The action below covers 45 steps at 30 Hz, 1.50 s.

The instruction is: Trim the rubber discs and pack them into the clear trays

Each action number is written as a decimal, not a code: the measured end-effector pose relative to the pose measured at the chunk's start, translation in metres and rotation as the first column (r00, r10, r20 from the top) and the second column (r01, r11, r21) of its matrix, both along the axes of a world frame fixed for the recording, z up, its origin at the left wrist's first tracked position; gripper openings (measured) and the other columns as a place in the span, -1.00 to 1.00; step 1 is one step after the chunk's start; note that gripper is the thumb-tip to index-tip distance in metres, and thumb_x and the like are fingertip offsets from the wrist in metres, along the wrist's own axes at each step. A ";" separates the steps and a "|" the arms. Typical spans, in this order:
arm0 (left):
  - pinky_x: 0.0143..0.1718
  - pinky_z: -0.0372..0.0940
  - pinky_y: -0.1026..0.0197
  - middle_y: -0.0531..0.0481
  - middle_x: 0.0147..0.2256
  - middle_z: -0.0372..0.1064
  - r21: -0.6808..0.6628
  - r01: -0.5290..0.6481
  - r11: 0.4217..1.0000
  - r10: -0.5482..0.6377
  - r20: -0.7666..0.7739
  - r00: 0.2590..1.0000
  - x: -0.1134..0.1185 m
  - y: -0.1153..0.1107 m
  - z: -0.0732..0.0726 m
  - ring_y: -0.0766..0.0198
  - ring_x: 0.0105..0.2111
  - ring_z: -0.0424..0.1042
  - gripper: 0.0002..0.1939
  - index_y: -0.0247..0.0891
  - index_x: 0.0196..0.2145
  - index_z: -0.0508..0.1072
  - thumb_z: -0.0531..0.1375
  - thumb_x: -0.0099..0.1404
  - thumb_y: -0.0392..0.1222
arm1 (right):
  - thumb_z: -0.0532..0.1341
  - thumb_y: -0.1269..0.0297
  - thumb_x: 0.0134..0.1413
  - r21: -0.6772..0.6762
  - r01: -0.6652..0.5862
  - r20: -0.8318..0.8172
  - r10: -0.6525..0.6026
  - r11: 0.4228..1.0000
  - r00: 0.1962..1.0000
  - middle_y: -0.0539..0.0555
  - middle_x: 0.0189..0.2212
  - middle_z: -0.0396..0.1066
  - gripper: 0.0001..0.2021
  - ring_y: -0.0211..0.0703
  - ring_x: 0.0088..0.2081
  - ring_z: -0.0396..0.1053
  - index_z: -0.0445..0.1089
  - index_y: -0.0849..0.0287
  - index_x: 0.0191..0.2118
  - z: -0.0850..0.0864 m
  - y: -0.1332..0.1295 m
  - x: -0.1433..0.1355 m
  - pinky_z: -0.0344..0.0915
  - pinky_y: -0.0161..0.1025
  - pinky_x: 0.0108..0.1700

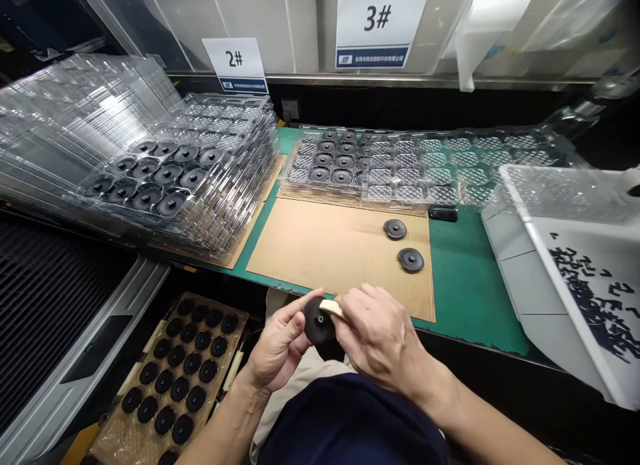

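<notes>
Just past the table's front edge, my left hand [280, 342] holds a round black disc [318, 326] with a small raised hub at its centre. Pinched in my right hand [373, 328] is a pale cream piece [332, 308], its end lying against the disc's upper face. Two similar discs lie on the cardboard sheet, one [395, 229] behind the other [411, 260], near its right side. The fingertips of my right hand are partly hidden behind its knuckles.
Stacked clear trays [225, 192] with black discs stand left. More trays [380, 172] lie behind the cardboard [320, 235]. A white bin [525, 218] with small black scraps [595, 305] is at the right. A disc-filled tray [145, 372] sits lower left.
</notes>
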<state>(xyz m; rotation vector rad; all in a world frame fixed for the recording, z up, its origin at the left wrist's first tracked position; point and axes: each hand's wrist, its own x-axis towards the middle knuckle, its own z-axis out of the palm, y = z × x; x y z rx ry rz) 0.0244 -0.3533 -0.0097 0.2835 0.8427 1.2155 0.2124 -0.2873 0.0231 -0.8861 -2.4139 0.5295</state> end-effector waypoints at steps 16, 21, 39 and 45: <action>0.04 0.38 0.26 0.00 -0.02 0.55 0.049 -0.157 0.986 0.159 -0.037 0.987 0.004 0.000 -0.004 0.22 -0.02 0.50 -0.40 -0.08 -0.01 0.60 0.56 -0.03 -0.31 | 0.04 0.35 0.38 -0.196 0.033 -0.022 -0.038 0.980 0.999 -0.06 -0.53 0.18 -0.78 -0.21 -0.52 0.08 0.14 0.09 -0.37 0.004 -0.010 -0.006 -0.06 -0.18 -0.41; 0.03 0.38 0.21 -0.01 -0.03 0.55 0.167 -0.244 0.955 0.275 -0.199 0.941 0.008 0.000 0.008 0.15 -0.03 0.51 -0.41 -0.05 -0.06 0.63 0.58 -0.08 -0.31 | 0.04 0.39 0.39 -0.134 -0.001 -0.166 -0.022 0.991 0.986 -0.03 -0.46 0.21 -0.78 -0.20 -0.43 0.11 0.10 0.09 -0.36 0.014 -0.021 -0.018 -0.06 -0.17 -0.36; 0.10 0.36 0.18 -0.06 0.02 0.54 0.142 -0.232 0.962 0.257 -0.187 0.948 0.000 -0.008 0.012 0.11 0.04 0.49 -0.44 -0.03 0.03 0.60 0.54 0.04 -0.17 | 0.08 0.38 0.38 -0.158 0.016 -0.135 -0.038 0.987 0.990 -0.05 -0.50 0.16 -0.74 -0.20 -0.45 0.07 0.14 0.10 -0.40 0.010 -0.015 -0.008 0.01 -0.18 -0.35; 0.15 0.35 0.20 -0.09 0.09 0.52 0.094 -0.168 0.981 0.177 -0.107 0.978 -0.005 -0.012 0.008 0.11 0.10 0.47 -0.47 -0.08 0.10 0.56 0.47 0.17 -0.13 | 0.07 0.35 0.40 -0.176 -0.019 -0.118 -0.002 0.984 0.993 -0.04 -0.48 0.18 -0.75 -0.19 -0.42 0.09 0.12 0.10 -0.39 0.007 -0.013 -0.003 0.00 -0.18 -0.34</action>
